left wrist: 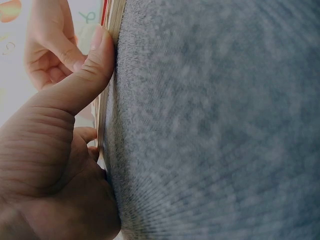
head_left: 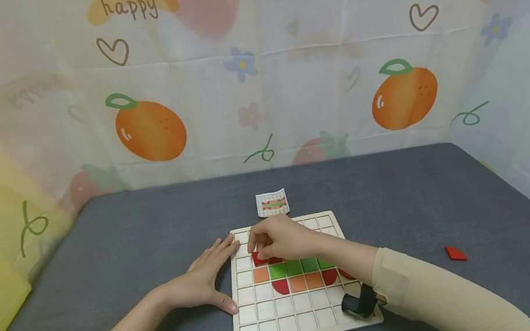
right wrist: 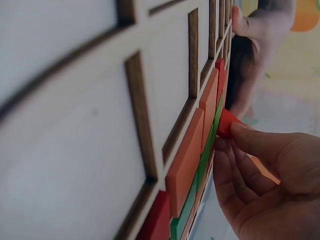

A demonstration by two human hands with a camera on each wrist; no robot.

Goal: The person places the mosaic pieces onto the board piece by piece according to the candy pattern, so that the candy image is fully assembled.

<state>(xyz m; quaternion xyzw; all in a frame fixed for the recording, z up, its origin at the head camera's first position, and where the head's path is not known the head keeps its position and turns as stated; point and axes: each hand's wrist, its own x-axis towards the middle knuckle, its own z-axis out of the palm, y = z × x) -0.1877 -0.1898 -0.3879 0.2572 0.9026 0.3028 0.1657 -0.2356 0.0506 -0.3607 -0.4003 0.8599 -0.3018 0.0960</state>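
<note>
A pale wooden grid board [head_left: 267, 329] lies on the dark grey table. My left hand [head_left: 197, 284] rests at its left edge with the fingers spread and the thumb against the side, as the left wrist view also shows. Above the board's upper left part, my right hand [head_left: 282, 237] pinches a red tile [right wrist: 228, 123] between thumb and fingers. Green tiles [head_left: 294, 268] fill a row below it, with an orange tile [head_left: 261, 275] at the row's left end. Lower still are more orange tiles [head_left: 305, 282] between rounded red tiles [head_left: 280, 287]. My right hand and forearm hide part of the board.
Behind the board lies a small pattern card [head_left: 272, 204] with a grid and a coloured figure. A loose red tile [head_left: 455, 253] is on the table at the right. A fruit-printed curtain [head_left: 314, 80] hangs behind the table.
</note>
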